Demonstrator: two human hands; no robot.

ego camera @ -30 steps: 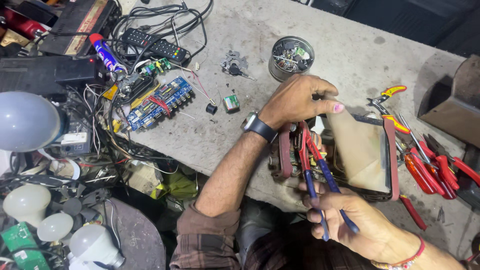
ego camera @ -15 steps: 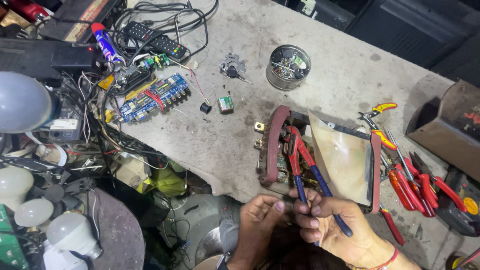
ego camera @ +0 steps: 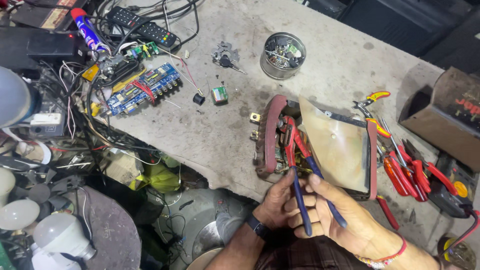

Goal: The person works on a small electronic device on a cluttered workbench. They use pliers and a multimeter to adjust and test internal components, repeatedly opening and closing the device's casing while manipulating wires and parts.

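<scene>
Bulbs: white, clustered off the surface's left edge, below it.
Circuit board: blue, among tangled wires near the surface's far-left corner.
Remote: black, at the far edge.
Tin: round, full of small parts, toward the far edge.
Left hand: at the near edge, fingers touching the blue handle.
Pliers: red head inside the rusty transformer, blue handles reaching over the near edge.
Right hand: closed around both handles.
Red-handled tools: piled by the right edge.
</scene>
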